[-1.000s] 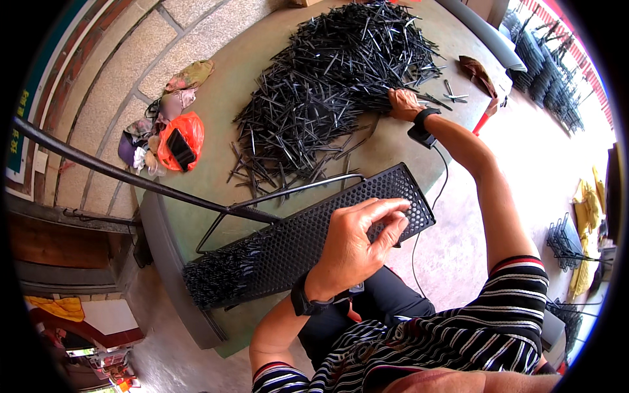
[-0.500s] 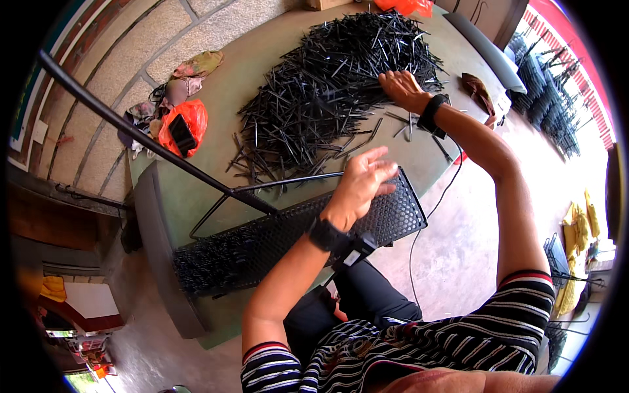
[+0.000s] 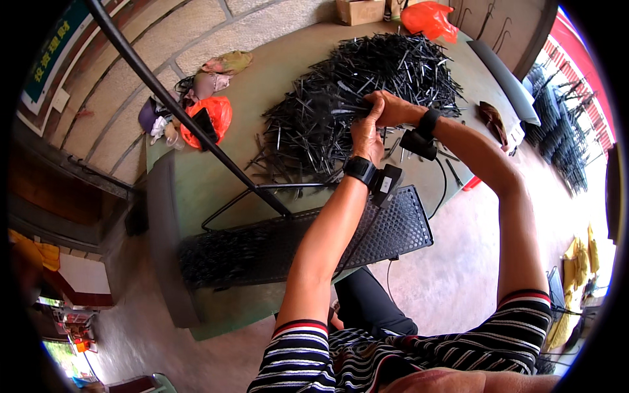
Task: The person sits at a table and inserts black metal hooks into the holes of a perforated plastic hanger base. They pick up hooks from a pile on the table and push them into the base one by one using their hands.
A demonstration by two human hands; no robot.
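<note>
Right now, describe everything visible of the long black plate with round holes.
The rectangular black plate, plastic or metal by its look, lies slantwise on the near side of the green table. Bare round holes show at its right end; dense black bristle-like pieces fill its left end. A long black pole with thin black rods appears to meet it near the middle. The person's bare left forearm crosses in front of it; contact cannot be told.

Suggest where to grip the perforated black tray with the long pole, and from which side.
Probably the bare middle of the black pole, coming from the person's left: it is slim and reaches out from the wire brace toward the upper left. I'd avoid the left end of the perforated black tray, since dark pieces crowd it.
</note>
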